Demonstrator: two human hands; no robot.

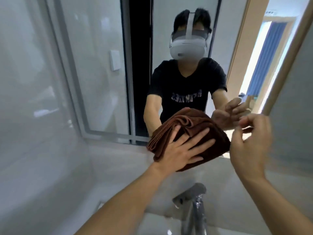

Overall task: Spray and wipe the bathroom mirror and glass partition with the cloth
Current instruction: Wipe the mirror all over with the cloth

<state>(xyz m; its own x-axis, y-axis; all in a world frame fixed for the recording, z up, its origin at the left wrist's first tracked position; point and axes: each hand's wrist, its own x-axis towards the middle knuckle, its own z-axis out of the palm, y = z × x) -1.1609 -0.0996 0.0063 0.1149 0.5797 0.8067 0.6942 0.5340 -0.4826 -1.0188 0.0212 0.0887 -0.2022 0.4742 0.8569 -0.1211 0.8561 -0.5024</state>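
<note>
Ahead of me the mirror (105,68) fills most of the view, its lower edge meeting the pale wall above the sink (160,224), whose basin shows only a wet sheen beneath the chrome faucet (193,206). Against the lower part of that glass sits the folded brown cloth (186,131), and my left hand (183,150) lies flat on it with fingers spread straight, pressing it to the mirror. Just right of the cloth my right hand (250,145) hovers with fingers loosely curled, holding nothing and not touching the glass.
</note>
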